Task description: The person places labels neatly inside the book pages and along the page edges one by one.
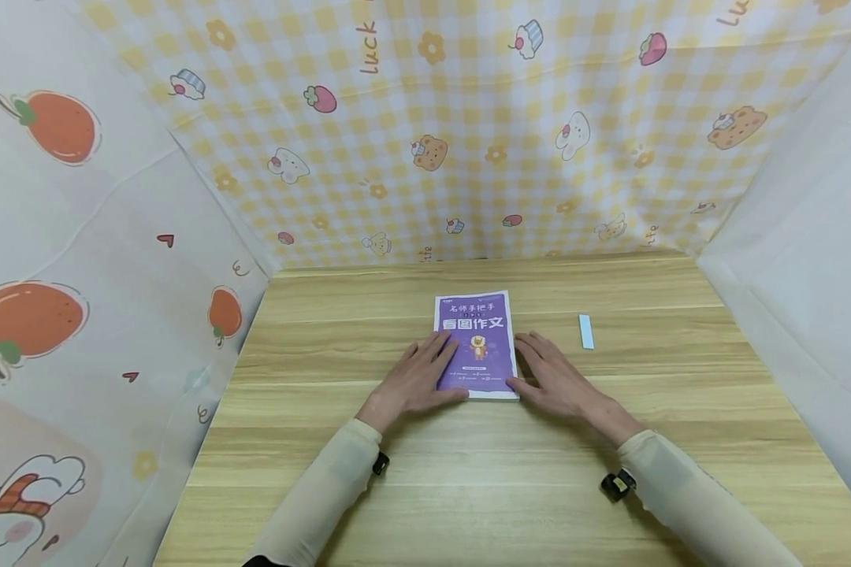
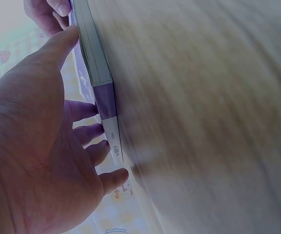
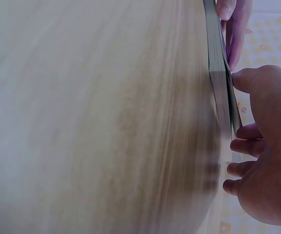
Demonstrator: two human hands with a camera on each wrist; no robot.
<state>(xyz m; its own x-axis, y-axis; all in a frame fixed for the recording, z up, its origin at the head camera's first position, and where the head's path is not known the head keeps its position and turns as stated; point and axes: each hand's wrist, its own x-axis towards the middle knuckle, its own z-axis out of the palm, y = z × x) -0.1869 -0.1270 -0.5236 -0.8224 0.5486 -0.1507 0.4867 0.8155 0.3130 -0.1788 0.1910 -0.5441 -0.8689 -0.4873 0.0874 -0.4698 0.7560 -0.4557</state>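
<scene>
A purple book with white Chinese lettering and a small lion figure lies face up on the wooden table. My left hand rests on its left side, fingers spread over the cover and thumb along the bottom edge. In the left wrist view its fingertips touch near the book's spine. My right hand is at the right edge, its thumb by the lower right corner. The right wrist view shows the front cover slightly parted from the pages, with the right fingertips touching it.
A light blue strip lies on the table to the right of the book. Behind the table hangs a yellow checked cloth, with white printed cloth at the left side and a plain white sheet at the right.
</scene>
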